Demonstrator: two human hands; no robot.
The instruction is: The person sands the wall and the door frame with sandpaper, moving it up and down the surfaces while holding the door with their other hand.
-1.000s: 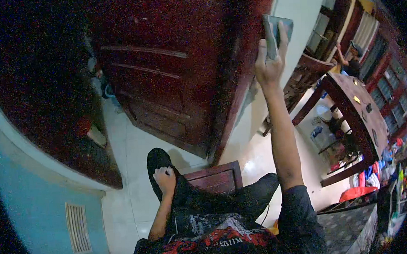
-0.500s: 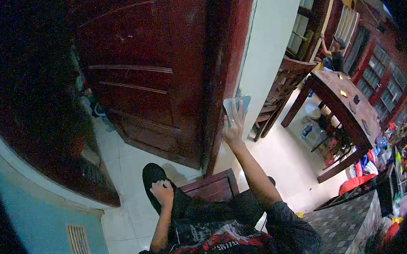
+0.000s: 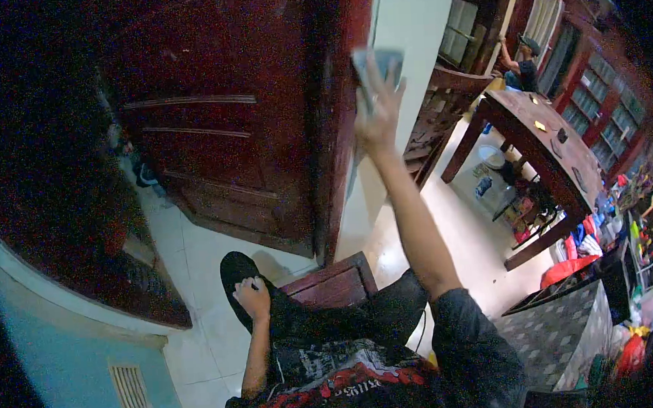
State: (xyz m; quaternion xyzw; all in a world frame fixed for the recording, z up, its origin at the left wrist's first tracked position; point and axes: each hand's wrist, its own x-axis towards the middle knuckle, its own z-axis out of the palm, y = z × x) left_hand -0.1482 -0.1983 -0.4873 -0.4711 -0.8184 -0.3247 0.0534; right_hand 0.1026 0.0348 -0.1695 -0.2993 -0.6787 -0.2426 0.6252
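My right hand (image 3: 380, 120) is stretched up along the edge where the white wall (image 3: 417, 22) meets the dark red door frame (image 3: 340, 63). It grips a flat, grey-blue putty scraper (image 3: 380, 62), fingers laid along the blade; hand and blade are slightly blurred. The scraper lies against or very near the wall; contact is hard to tell. My left hand (image 3: 253, 299) rests on my dark-clothed knee with curled fingers. Something small and dark shows between those fingers, too unclear to name.
A red wooden door (image 3: 213, 151) stands in front, with a small wooden panel (image 3: 331, 285) low between my legs. To the right are a carved chair (image 3: 440, 113) and a wooden table (image 3: 537, 137) with things beneath. Another person (image 3: 524, 68) is at the back.
My right hand and the scraper have moved up along the wall edge, the arm stretching further. My left hand stays on the knee. The view has shifted slightly.
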